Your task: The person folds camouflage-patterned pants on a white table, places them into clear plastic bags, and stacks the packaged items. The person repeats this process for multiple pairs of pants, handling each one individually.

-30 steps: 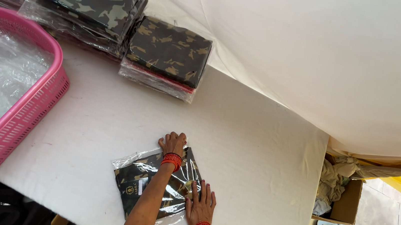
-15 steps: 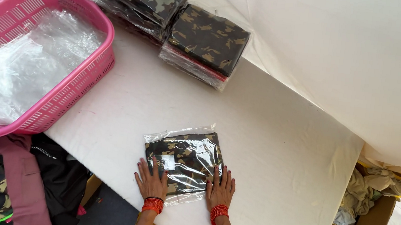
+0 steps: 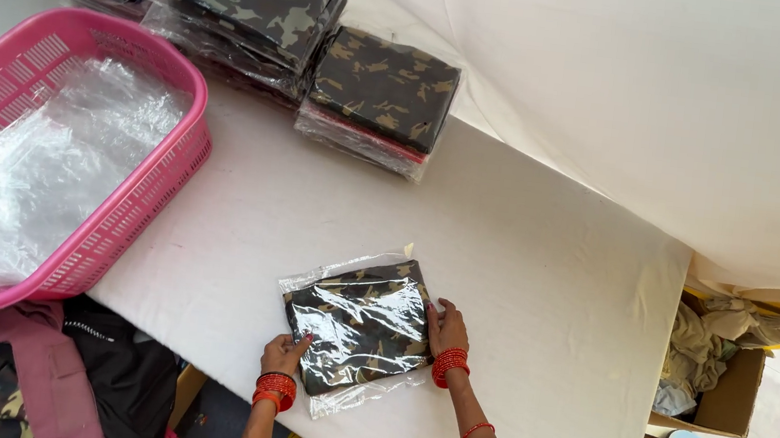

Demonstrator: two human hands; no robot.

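Observation:
A folded camouflage garment in a clear plastic bag (image 3: 360, 328) lies flat near the front edge of the white table (image 3: 522, 263). My left hand (image 3: 283, 354) grips the bag's near left edge, fingers curled on it. My right hand (image 3: 447, 330) presses flat against the bag's right edge. Both wrists wear red bangles. The bag's open flap sticks out toward me below the garment.
A pink plastic basket (image 3: 154, 187) holding clear empty bags stands at the left. Stacks of bagged camouflage garments (image 3: 380, 91) sit at the back of the table. A cardboard box with cloth (image 3: 709, 383) stands on the right. Dark clothing lies lower left.
Both hands have shifted from lying on top of the packet to its left and right edges. The view has moved, bringing more of the basket into sight.

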